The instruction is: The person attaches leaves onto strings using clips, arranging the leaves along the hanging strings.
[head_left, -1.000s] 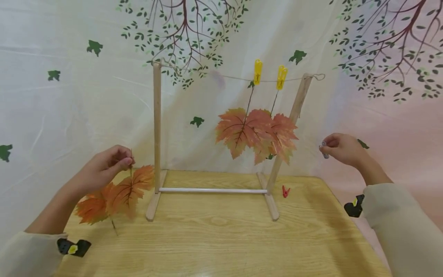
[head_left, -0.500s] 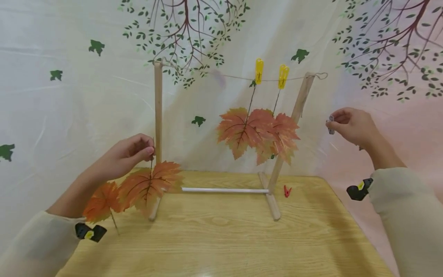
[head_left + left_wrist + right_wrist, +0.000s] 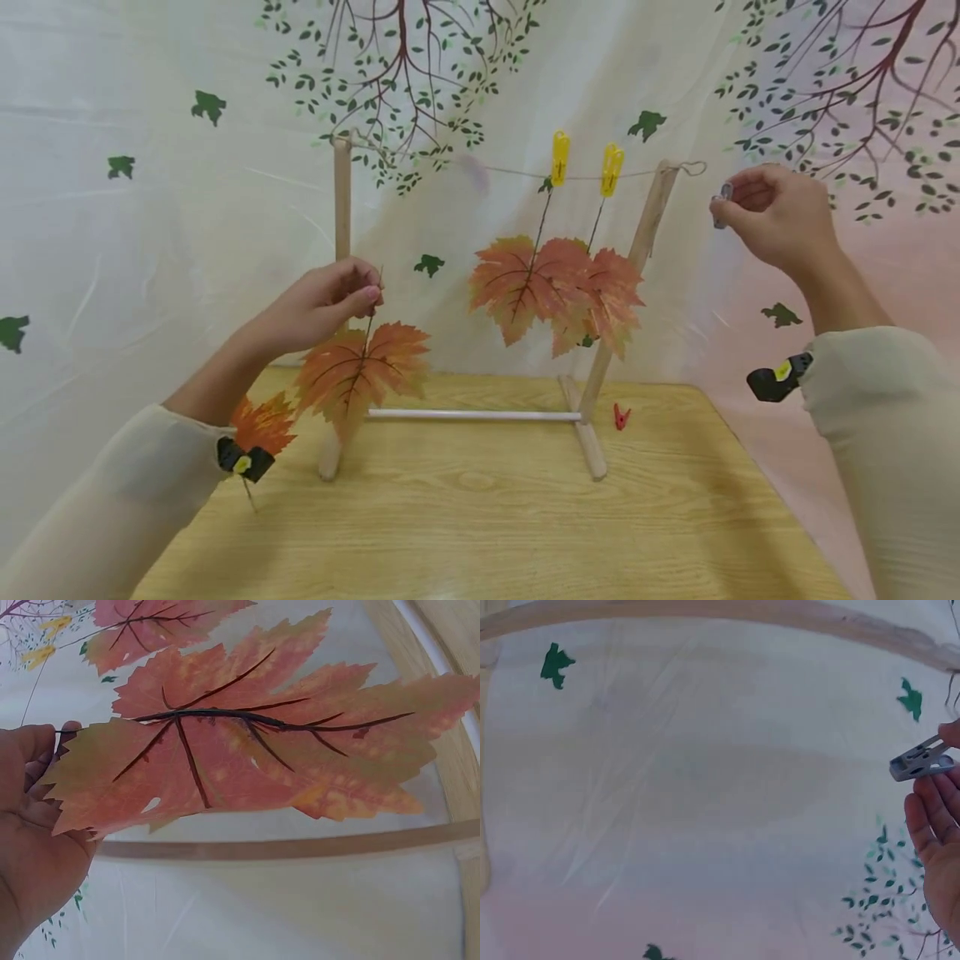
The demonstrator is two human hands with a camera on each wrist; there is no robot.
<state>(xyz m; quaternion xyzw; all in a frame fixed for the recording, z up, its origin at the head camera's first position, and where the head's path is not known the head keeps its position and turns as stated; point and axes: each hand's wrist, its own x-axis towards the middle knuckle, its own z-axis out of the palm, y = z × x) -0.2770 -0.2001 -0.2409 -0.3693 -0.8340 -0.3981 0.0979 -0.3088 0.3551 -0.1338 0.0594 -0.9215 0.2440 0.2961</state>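
Note:
My left hand (image 3: 322,304) pinches the thin stem of an orange artificial maple leaf (image 3: 363,371), which hangs below the fingers in front of the frame's left post. In the left wrist view the same leaf (image 3: 247,742) spreads out with dark veins. Off to the right, beyond the right post, my right hand (image 3: 787,217) pinches a grey clothespin (image 3: 722,206); the right wrist view shows this clothespin (image 3: 919,760) between thumb and fingers. A string (image 3: 510,171) runs between the posts. Two yellow clothespins, one (image 3: 560,158) left of the other (image 3: 611,171), hold leaves (image 3: 525,283) by their stems.
Another orange leaf (image 3: 264,425) lies on the table's left side, partly behind the left sleeve. A red clothespin (image 3: 621,417) lies by the right foot of the wooden frame (image 3: 652,217). A white bar (image 3: 472,414) joins the posts low down. Behind hangs a printed cloth (image 3: 225,208).
My left hand has moved right and up with the leaf, from left of the left post to in front of it. My right hand has risen with the grey clothespin.

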